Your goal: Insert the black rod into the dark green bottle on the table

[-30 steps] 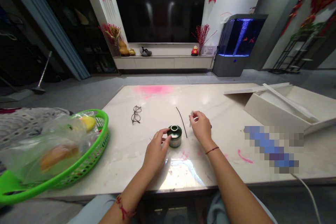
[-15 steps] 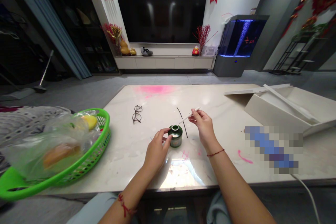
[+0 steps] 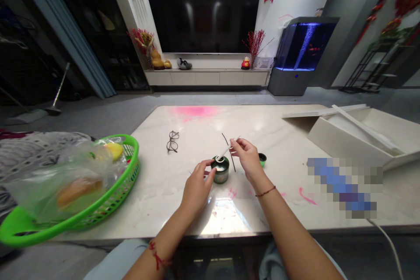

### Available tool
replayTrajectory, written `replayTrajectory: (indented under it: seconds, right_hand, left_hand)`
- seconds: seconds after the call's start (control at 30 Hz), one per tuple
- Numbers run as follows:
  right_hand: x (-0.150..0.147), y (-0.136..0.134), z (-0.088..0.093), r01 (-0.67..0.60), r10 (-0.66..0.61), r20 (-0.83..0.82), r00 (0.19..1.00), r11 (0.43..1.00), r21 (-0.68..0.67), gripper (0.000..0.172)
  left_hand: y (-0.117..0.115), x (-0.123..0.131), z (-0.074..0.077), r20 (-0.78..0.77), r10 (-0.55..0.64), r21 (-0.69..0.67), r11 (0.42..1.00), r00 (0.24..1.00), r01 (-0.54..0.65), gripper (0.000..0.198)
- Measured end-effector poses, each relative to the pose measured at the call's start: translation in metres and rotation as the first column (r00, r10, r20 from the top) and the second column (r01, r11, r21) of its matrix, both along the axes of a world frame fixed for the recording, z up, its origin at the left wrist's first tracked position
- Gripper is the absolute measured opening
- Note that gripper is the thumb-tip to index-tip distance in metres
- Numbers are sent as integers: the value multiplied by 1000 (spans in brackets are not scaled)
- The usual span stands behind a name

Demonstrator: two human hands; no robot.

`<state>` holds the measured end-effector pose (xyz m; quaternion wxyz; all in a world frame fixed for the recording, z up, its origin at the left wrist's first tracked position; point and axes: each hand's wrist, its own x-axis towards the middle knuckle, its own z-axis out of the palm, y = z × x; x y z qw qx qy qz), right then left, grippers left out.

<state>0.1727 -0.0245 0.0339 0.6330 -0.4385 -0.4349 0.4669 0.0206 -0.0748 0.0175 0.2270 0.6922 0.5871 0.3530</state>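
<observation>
A small dark green glass bottle (image 3: 221,175) with a pale-rimmed round mouth stands upright on the table. My left hand (image 3: 197,185) is closed around its left side, thumb in front and fingers behind. Pinched in my right hand (image 3: 248,158) is a thin white stick (image 3: 225,151), slanting down to the left with its low end at the bottle's mouth. Whether the tip is inside is hard to tell. A thin black stick (image 3: 234,164) lies on the table just right of the bottle. Partly hidden behind my right wrist is a small green cap (image 3: 262,160) with a dark inside.
Eyeglasses (image 3: 172,141) lie left of centre on the white table (image 3: 193,129). A green basket (image 3: 134,170) with bagged items is at the left. An open white box (image 3: 349,140) stands at the right, near a blurred-out blue object (image 3: 341,188) with a cable.
My right hand has moved left and slightly down, bringing the white stick's low end to the bottle's mouth. The green cap has come into view behind it. My left hand stays on the bottle.
</observation>
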Motion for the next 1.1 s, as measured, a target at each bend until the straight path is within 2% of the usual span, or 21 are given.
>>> replayTrajectory:
  seconds: [0.27,0.57,0.87,1.1]
  right_hand:
    - [3,0,2,25,-26,67,997,1000,15,32]
    - [-6,-2,-3,-107,91,189,978,992,73,26]
    - [-6,-7,0,-112,94,330,939,993,34,17]
    - [-6,-11,3,-110,45,436,899,986,124,27]
  left_hand:
    - [-1,0,0,2,-7,-5,1000,1000,7,29]
    - [0,0,-2,6,-12,15,1000,1000,12,29]
    - [0,0,-1,-10,-10,8,1000,1000,10,28]
    - [0,0,-3,-12,-8,17,1000,1000,9,29]
